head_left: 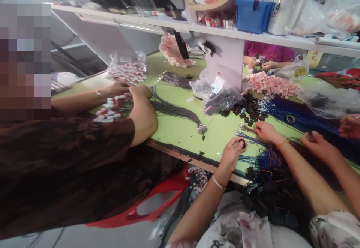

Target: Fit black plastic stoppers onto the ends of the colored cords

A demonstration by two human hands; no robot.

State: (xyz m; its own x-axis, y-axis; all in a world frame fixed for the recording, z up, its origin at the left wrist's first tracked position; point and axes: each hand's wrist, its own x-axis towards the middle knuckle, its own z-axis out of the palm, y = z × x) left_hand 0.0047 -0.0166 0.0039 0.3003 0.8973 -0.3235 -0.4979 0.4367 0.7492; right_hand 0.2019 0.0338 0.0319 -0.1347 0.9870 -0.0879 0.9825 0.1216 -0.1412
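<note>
My left hand (pixel 231 154), with a bracelet at the wrist, pinches a small black plastic connector housing (pixel 243 143) above the table edge. Further forward, my right hand (pixel 266 132) has its fingers curled together at a small bundle of brown wires (pixel 248 128) with metal ends; exactly what lies between the fingertips is hidden. Blue wires (pixel 257 140) with bare metal terminals run between my two hands. Beyond my right hand is a loose pile of black housings (pixel 249 110). More black connector pieces (pixel 272 191) are heaped close to my body.
A co-worker's hands (pixel 142 94) work at red-and-white connectors (pixel 114 107) on the left; another person's hand (pixel 319 143) is close at right. Grey wires (pixel 177 108), a plastic bag (pixel 216 92) and pink connectors (pixel 272 84) lie on the green table (pixel 174 131). A shelf (pixel 197 26) spans overhead.
</note>
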